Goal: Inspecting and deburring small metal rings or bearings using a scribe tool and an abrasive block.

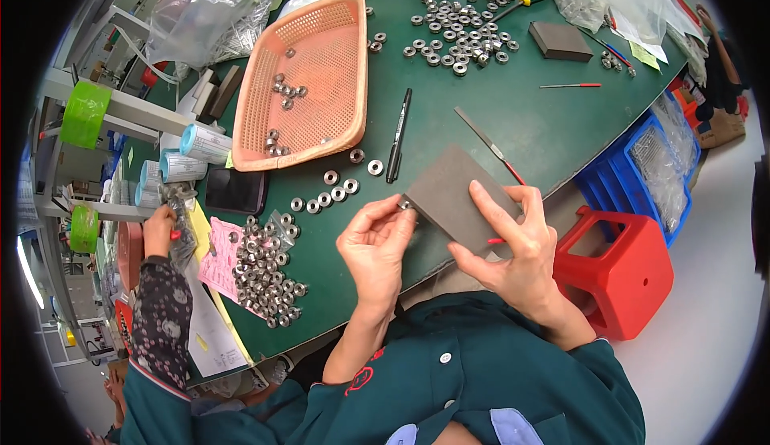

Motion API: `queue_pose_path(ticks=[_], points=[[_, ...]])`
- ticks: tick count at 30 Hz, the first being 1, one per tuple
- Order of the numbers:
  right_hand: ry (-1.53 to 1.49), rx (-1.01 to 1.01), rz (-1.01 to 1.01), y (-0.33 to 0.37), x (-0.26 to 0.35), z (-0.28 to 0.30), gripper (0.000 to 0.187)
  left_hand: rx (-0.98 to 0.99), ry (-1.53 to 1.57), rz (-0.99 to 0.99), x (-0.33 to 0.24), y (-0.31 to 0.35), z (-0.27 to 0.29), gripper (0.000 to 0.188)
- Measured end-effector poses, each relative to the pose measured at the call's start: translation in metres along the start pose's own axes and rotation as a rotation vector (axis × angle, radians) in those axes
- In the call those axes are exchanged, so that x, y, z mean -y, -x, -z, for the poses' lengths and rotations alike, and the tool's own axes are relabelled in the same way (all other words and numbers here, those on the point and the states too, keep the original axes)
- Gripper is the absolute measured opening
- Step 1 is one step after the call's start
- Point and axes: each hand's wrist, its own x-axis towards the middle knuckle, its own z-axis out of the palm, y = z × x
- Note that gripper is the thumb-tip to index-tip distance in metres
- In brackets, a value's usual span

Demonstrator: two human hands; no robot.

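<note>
My left hand (373,248) is closed, thumb and forefinger pinching a small metal ring (405,203) at the left corner of a flat grey-brown sanding block (459,192). That block is gripped by my right hand (517,252), fingers spread over its top face and thumb at its near edge. A small red tip (497,240) shows between the block and my right hand; what it belongs to is hidden. Just beyond the block, a slim file (481,134) with a red handle lies on the green table (433,128). Several loose metal rings (338,194) sit left of my hands.
A pink plastic basket (357,84) holds a few rings. Ring piles lie near left (269,272) and far back (461,32). A black marker (399,136), phone (234,191) and second block (560,41) rest on the table. A red stool (622,276) stands right; a co-worker's arm (164,308) reaches in left.
</note>
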Motion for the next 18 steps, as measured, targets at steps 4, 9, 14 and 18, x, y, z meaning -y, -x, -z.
queue_pose_path(ticks=[4,9,14,18], points=[[-0.035,-0.016,-0.013,-0.01,-0.001,-0.003,0.062,0.05,0.008,-0.041,-0.001,0.004,-0.006,0.019],[-0.051,0.005,-0.042,-0.01,0.002,-0.009,0.064,0.053,0.017,-0.042,0.005,0.009,0.0,0.02],[-0.036,0.097,-0.05,-0.008,0.006,-0.012,0.062,-0.02,0.027,-0.045,0.0,-0.007,0.016,0.021],[-0.055,-0.098,0.022,-0.042,0.001,-0.014,0.058,0.055,-0.136,-0.194,-0.011,0.004,0.01,0.022]])
